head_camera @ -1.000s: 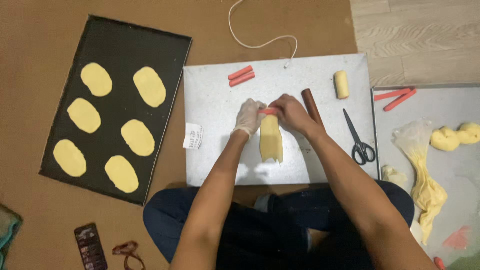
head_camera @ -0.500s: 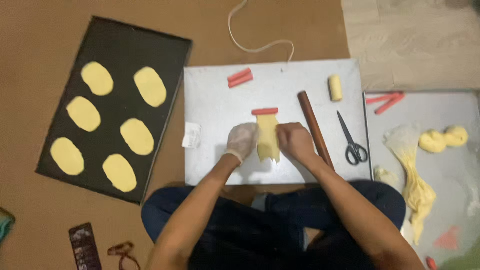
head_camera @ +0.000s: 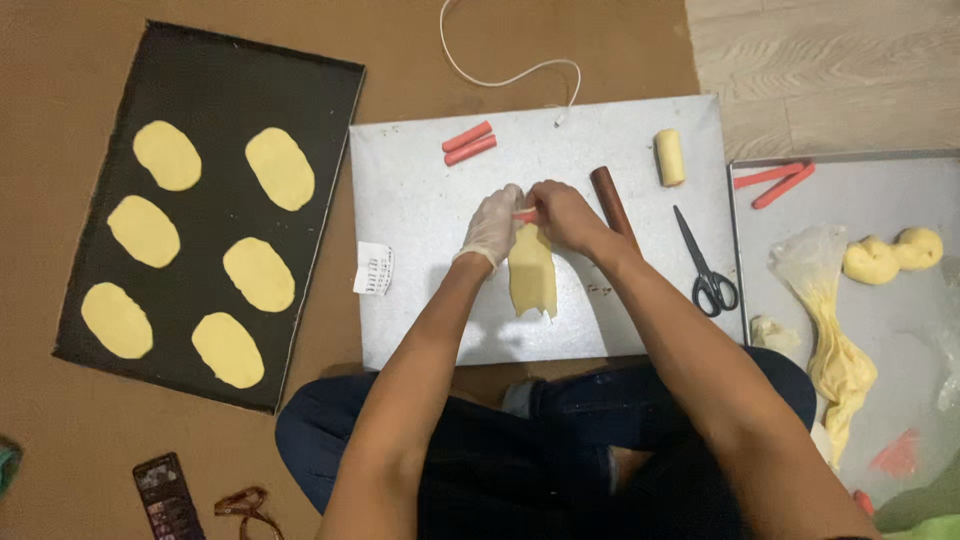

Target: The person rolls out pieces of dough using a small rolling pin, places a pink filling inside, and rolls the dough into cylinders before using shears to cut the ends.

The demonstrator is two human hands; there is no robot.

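Both hands, the gloved left hand (head_camera: 492,226) and bare right hand (head_camera: 562,214), pinch a red sausage piece (head_camera: 524,215) at the top of the dough strip (head_camera: 532,276) on the metal sheet (head_camera: 420,240).

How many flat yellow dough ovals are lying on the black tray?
6, on the black tray, in two columns: left column; right column. None seems hidden.

The far end of the dough strip (head_camera: 532,275) lies under both hands, so how the red sausage piece (head_camera: 524,215) sits on it cannot be told; only a sliver of red shows between the fingers. The right hand (head_camera: 562,215) covers part of the brown rolling pin (head_camera: 612,205). The right-hand tray (head_camera: 850,175) runs off the picture's edge, with its plastic wrap and perhaps more dough cut off. A teal object (head_camera: 6,465) at the left edge is mostly out of view.
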